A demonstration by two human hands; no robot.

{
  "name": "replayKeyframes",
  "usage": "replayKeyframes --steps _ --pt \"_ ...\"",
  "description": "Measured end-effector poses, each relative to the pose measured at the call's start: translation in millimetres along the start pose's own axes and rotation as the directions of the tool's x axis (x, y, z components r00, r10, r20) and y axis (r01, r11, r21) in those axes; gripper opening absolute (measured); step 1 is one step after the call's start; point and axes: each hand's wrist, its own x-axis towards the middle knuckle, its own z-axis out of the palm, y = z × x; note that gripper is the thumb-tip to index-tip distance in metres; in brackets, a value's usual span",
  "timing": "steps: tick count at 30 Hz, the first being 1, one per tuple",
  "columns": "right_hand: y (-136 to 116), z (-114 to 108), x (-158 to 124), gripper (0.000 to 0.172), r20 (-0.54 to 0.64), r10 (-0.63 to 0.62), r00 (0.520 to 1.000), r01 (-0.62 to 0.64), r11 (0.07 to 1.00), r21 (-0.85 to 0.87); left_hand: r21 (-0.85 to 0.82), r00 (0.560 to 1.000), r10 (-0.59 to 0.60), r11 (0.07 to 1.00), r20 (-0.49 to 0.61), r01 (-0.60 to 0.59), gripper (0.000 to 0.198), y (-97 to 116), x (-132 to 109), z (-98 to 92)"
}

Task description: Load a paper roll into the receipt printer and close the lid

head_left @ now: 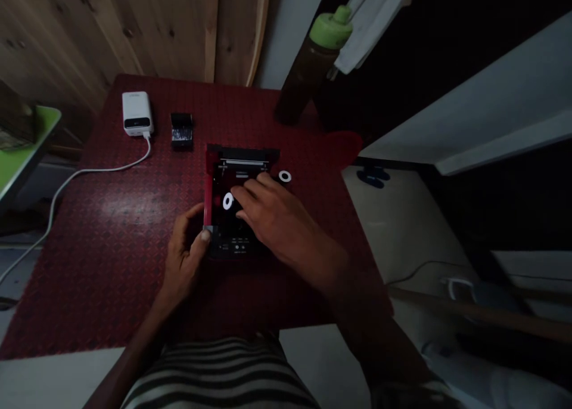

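Observation:
A small red and black printer [218, 242] lies opened up on the table, its inside dark, with a metal bar across the far end and small buttons on its near panel. My left hand [184, 251] grips its near left corner, thumb on top and fingers along the side. Over the printer's inside, my right hand [272, 209] is closed with bent fingers. A white ring [227, 201] shows at its fingertips and a second white ring [285, 176] beyond its knuckles. They look like the two ends of a dark roll, whose middle my right hand hides.
On the red patterned table [111, 266] lie a white power bank [136, 112] with a white cable and a small black item [182, 130]. A tall dark bottle with a green lid [308, 69] stands at the back right. Blue slippers [373, 175] lie on the floor.

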Motion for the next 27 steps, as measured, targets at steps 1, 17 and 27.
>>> replayKeyframes --steps 1,17,27 --pt "-7 3 8 0.033 0.053 0.022 0.998 -0.019 0.998 -0.056 -0.008 1.0 -0.006 1.0 0.006 0.006 0.055 0 0 -0.2" --pt "6 32 36 0.037 0.135 0.094 0.986 -0.098 0.995 0.027 -0.007 0.999 -0.038 0.999 0.015 0.039 0.055 2 -2 -0.9" --pt "27 17 -5 0.037 0.042 -0.135 0.99 0.116 0.948 0.296 0.028 1.0 -0.017 0.999 0.0 0.017 0.056 -1 -2 -0.2"
